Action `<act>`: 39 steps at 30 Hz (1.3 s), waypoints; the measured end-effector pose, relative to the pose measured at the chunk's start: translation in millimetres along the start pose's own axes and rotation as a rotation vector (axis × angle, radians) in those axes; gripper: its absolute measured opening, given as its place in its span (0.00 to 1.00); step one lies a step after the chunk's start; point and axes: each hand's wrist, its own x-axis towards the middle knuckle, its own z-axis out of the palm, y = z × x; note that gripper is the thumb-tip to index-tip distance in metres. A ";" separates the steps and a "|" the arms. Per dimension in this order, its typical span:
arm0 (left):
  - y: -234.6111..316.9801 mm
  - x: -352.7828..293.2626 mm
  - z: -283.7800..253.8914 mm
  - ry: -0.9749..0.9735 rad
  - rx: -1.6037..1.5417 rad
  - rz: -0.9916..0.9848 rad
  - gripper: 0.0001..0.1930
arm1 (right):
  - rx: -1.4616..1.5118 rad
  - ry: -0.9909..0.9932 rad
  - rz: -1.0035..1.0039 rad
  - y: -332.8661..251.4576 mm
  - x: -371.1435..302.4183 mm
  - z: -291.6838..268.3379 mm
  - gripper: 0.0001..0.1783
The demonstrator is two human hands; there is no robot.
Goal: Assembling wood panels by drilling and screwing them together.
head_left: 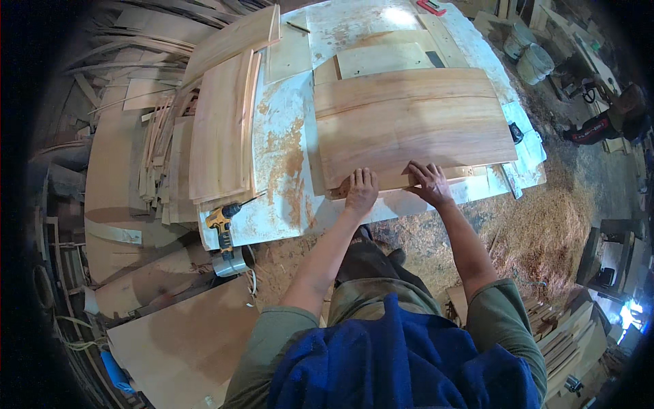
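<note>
A wide, pale wooden panel (415,116) with brown grain lies over other boards on the workbench in front of me. My left hand (361,192) holds its near edge toward the left corner, fingers laid over the top. Farther right along that edge, my right hand (430,185) grips it with curled fingers; its thumb is mostly hidden. Under the near edge, a strip of lighter board (458,172) shows. Beyond the panel sits a wooden frame-like piece (381,60), partly covered.
The pale bench (289,170) carries sawdust. A yellow-and-black cordless drill (223,223) hangs over its near left corner beside a metal can (233,262). Stacked panels (219,129) lie left. A black tape measure (516,133) is right; two buckets (535,64) stand beyond on the floor.
</note>
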 end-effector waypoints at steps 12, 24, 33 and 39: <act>4.0 1.4 -1.8 -0.089 0.016 -0.062 0.21 | 0.033 -0.025 0.021 -5.4 7.3 -6.3 0.39; -4.5 15.6 10.9 -0.088 0.065 -0.067 0.21 | -0.012 0.004 -0.012 0.2 23.4 -4.5 0.40; -11.3 30.6 18.0 -0.059 0.090 -0.048 0.16 | 0.014 0.042 0.007 12.5 29.9 2.5 0.38; -15.9 41.4 18.6 -0.084 0.107 -0.053 0.17 | 0.004 0.012 0.002 14.8 41.8 -2.6 0.36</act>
